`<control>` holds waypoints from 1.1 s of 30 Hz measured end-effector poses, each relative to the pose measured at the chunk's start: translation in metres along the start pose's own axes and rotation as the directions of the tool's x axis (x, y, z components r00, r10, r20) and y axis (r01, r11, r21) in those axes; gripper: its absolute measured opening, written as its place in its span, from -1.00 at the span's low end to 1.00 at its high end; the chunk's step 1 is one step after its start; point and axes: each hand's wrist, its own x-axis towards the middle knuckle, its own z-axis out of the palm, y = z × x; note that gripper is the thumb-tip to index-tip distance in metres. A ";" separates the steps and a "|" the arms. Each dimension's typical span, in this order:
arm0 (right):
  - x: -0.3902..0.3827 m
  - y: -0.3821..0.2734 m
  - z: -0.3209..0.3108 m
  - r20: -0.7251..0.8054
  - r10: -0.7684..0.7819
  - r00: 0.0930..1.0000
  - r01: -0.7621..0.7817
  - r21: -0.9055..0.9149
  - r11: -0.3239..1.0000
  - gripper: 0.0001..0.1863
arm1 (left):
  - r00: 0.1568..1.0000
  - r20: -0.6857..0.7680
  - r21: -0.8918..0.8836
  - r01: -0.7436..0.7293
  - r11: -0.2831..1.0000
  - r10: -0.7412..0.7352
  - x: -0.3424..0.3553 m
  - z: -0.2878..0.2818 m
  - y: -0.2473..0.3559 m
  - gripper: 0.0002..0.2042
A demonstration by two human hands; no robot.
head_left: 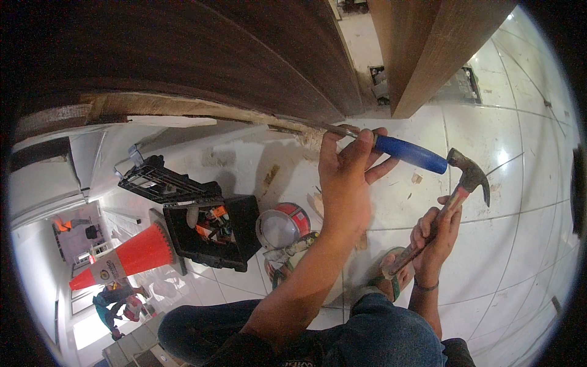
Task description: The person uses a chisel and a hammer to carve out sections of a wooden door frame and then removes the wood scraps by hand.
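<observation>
My left hand (345, 183) is wrapped round a chisel (411, 153) with a blue handle. The chisel's metal blade points left, against the rough, chipped edge (244, 114) of a dark brown wooden panel (232, 55). In my right hand (437, 238) is a claw hammer (469, 174) with a worn wooden handle, gripped partway along. The hammer's face is at the butt of the blue handle; whether they touch I cannot tell. Pale wood chips lie on the tiles below the chisel.
A black toolbox (244, 232) stands with its lid raised at left, next to a round tin (284, 225) and an orange traffic cone (131, 254). A brown wooden post (422, 55) rises ahead, near floor openings (469, 85). Another person (113, 303) is at far left.
</observation>
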 end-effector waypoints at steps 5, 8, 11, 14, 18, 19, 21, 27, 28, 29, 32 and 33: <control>0.001 -0.002 0.000 0.033 -0.018 0.999 0.017 0.023 1.000 -0.69 | 0.998 -0.004 -0.045 -0.056 0.997 0.056 -0.003 0.003 0.001 -0.71; 0.001 0.000 -0.001 0.028 -0.050 0.998 0.050 -0.005 0.999 -0.65 | 0.999 0.010 -0.059 -0.044 0.997 0.045 -0.002 0.000 0.000 -0.72; -0.002 0.001 0.001 0.077 -0.047 0.996 0.041 0.074 0.996 -0.70 | 1.000 0.008 -0.052 -0.027 0.998 0.028 -0.003 -0.001 0.000 -0.73; -0.002 0.000 0.005 0.022 0.004 1.000 -0.005 0.053 0.999 -0.70 | 1.000 0.013 -0.034 -0.026 0.999 0.027 -0.001 -0.003 0.001 -0.74; -0.001 0.003 0.002 0.065 -0.012 0.998 0.009 0.038 0.999 -0.71 | 0.999 0.020 -0.032 -0.029 0.999 0.029 0.000 -0.003 0.000 -0.72; -0.001 0.003 0.001 0.077 -0.033 0.996 0.031 0.033 0.999 -0.71 | 0.999 0.020 -0.031 -0.028 0.999 0.029 0.000 -0.002 0.000 -0.72; 0.000 0.003 0.002 0.032 -0.053 0.998 0.052 0.024 0.998 -0.68 | 0.999 -0.008 -0.037 -0.049 0.998 0.048 0.000 0.001 -0.001 -0.69; 0.003 0.000 0.000 -0.001 -0.018 1.000 0.018 0.026 1.000 -0.63 | 0.999 -0.001 -0.039 -0.039 0.998 0.039 0.005 0.002 -0.007 -0.64; 0.006 -0.001 -0.002 0.022 0.007 1.000 -0.006 -0.032 0.999 -0.62 | 0.999 -0.002 -0.039 -0.038 0.999 0.038 0.005 0.002 -0.008 -0.64; 0.006 -0.002 -0.001 0.020 0.005 1.000 -0.004 -0.033 0.999 -0.62 | 0.999 0.000 -0.047 -0.039 0.998 0.039 0.006 0.003 -0.008 -0.65; 0.006 -0.003 0.000 -0.127 -0.074 0.989 0.080 0.046 0.996 -0.64 | 0.999 0.005 -0.058 -0.045 0.997 0.046 0.006 0.008 -0.010 -0.66; 0.007 -0.003 -0.004 -0.020 -0.046 0.999 0.047 0.035 0.998 -0.65 | 0.999 0.005 -0.059 -0.054 0.997 0.054 0.006 0.009 -0.010 -0.66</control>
